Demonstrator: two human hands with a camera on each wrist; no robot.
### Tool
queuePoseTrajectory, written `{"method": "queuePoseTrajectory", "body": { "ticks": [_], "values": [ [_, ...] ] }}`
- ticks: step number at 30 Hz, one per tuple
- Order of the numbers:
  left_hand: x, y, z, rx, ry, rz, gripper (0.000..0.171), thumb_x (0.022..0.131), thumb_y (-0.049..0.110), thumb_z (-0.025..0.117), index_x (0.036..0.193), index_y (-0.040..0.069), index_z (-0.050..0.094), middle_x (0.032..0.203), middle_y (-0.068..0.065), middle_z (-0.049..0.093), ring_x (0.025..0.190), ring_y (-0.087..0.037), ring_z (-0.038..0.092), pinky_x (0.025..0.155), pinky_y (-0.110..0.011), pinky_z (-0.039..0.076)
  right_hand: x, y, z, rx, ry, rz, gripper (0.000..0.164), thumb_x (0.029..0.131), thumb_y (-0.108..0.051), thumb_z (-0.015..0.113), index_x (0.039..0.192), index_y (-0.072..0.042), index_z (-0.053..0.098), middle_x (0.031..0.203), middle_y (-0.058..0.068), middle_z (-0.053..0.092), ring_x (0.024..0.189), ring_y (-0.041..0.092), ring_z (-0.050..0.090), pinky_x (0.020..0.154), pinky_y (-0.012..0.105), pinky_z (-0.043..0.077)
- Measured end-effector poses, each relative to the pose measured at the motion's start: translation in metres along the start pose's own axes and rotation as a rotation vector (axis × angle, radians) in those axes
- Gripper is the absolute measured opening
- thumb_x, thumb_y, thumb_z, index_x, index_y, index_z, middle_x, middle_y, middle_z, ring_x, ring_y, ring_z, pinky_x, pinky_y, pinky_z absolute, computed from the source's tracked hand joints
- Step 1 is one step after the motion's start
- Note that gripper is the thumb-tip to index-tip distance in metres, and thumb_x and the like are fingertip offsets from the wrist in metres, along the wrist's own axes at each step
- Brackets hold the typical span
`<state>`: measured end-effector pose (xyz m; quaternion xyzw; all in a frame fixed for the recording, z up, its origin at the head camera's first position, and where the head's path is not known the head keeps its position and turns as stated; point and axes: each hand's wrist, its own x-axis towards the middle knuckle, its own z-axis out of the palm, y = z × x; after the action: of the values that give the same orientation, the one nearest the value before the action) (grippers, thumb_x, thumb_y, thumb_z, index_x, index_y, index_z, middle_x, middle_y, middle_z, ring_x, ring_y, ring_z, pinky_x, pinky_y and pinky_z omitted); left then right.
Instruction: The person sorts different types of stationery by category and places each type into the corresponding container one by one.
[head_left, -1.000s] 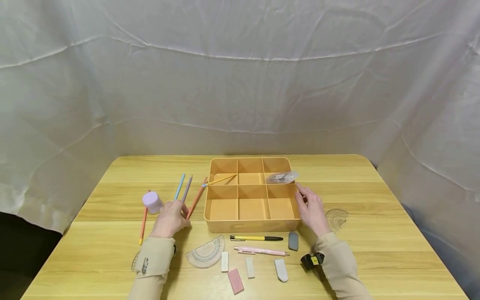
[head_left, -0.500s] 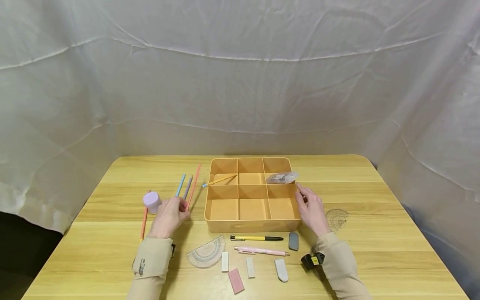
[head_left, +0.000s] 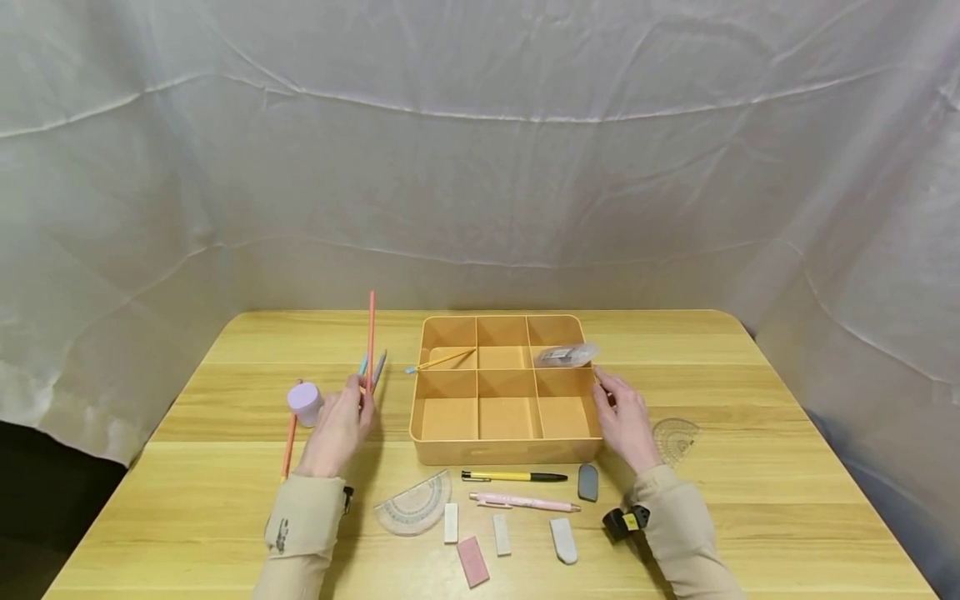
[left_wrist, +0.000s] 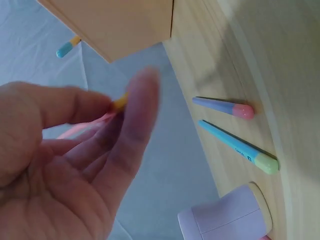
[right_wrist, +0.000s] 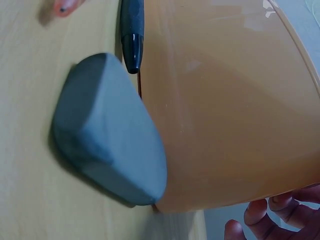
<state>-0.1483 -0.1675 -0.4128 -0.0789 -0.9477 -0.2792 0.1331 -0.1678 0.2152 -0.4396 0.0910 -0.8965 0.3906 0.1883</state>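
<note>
Slim coral pencil (head_left: 371,337) held in the left grip (head_left: 337,429), above the wood-grained bench (head_left: 750,517)
Narrow pinch near the pencil's yellow end; the right grip (head_left: 625,421), loosely curved, touches the smooth, compartmented box (head_left: 510,453).

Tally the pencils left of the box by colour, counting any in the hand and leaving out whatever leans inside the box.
Orange-red pencils: 2, one of them pinched in the left hand
Blue pencil: 1
Purple pencil: 1
Total: 4
</note>
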Motion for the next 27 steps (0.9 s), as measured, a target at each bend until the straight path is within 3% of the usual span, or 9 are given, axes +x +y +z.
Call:
{"method": "queuePoseTrajectory", "body": {
  "ticks": [7, 10, 14, 20, 23, 27],
  "values": [
    [0.007, 0.003, 0.003, -0.040, 0.293, 0.045, 0.019, 0.099, 0.001, 0.047, 0.106, -0.013, 0.057, 0.059, -0.011, 0.052, 0.045, -0.019, 0.042, 0.038, -0.031, 0.035, 0.000, 0.000, 0.001, -0.007, 0.006, 0.002, 0.033, 0.096, 0.001, 0.050, 0.126, 0.014, 0.055, 0.090, 0.023, 0.066, 0.070, 0.025, 0.057, 0.056, 0.038, 0.048],
    [0.009, 0.004, 0.003, -0.039, 0.388, 0.063, 0.021, 0.099, 0.003, 0.049, 0.104, -0.013, 0.060, 0.058, -0.010, 0.052, 0.043, -0.017, 0.039, 0.035, -0.030, 0.032, 0.000, 0.000, 0.001, -0.007, 0.009, 0.000, 0.033, 0.096, 0.000, 0.050, 0.126, 0.014, 0.055, 0.089, 0.023, 0.066, 0.070, 0.025, 0.056, 0.056, 0.038, 0.047],
    [0.010, 0.005, 0.002, -0.059, 0.462, 0.078, 0.022, 0.099, 0.006, 0.051, 0.104, -0.010, 0.064, 0.057, -0.009, 0.052, 0.042, -0.015, 0.038, 0.035, -0.030, 0.031, 0.000, 0.000, 0.000, -0.002, 0.011, -0.003, 0.033, 0.096, 0.000, 0.049, 0.126, 0.014, 0.055, 0.088, 0.023, 0.066, 0.069, 0.025, 0.056, 0.055, 0.038, 0.047],
    [0.012, 0.005, 0.001, -0.122, 0.570, 0.133, 0.018, 0.095, 0.006, 0.058, 0.099, -0.008, 0.068, 0.066, -0.015, 0.065, 0.049, -0.019, 0.052, 0.040, -0.036, 0.042, 0.000, 0.000, 0.000, -0.005, 0.005, 0.002, 0.033, 0.096, 0.000, 0.049, 0.126, 0.014, 0.055, 0.089, 0.024, 0.066, 0.070, 0.025, 0.056, 0.056, 0.038, 0.048],
    [0.012, 0.005, 0.001, -0.165, 0.618, 0.159, 0.014, 0.092, 0.005, 0.062, 0.097, -0.006, 0.069, 0.073, -0.016, 0.071, 0.055, -0.023, 0.059, 0.055, -0.043, 0.046, 0.000, 0.000, 0.000, -0.008, 0.001, 0.005, 0.033, 0.097, 0.000, 0.049, 0.127, 0.013, 0.055, 0.089, 0.023, 0.065, 0.070, 0.025, 0.056, 0.056, 0.038, 0.047],
    [0.011, 0.007, 0.002, -0.233, 0.673, 0.178, 0.011, 0.085, 0.002, 0.070, 0.093, -0.003, 0.073, 0.079, -0.016, 0.074, 0.063, -0.029, 0.066, 0.069, -0.052, 0.035, 0.000, 0.001, 0.000, -0.012, -0.001, 0.011, 0.034, 0.097, -0.001, 0.049, 0.127, 0.013, 0.055, 0.087, 0.021, 0.065, 0.070, 0.024, 0.055, 0.056, 0.038, 0.047]
  ]
}}
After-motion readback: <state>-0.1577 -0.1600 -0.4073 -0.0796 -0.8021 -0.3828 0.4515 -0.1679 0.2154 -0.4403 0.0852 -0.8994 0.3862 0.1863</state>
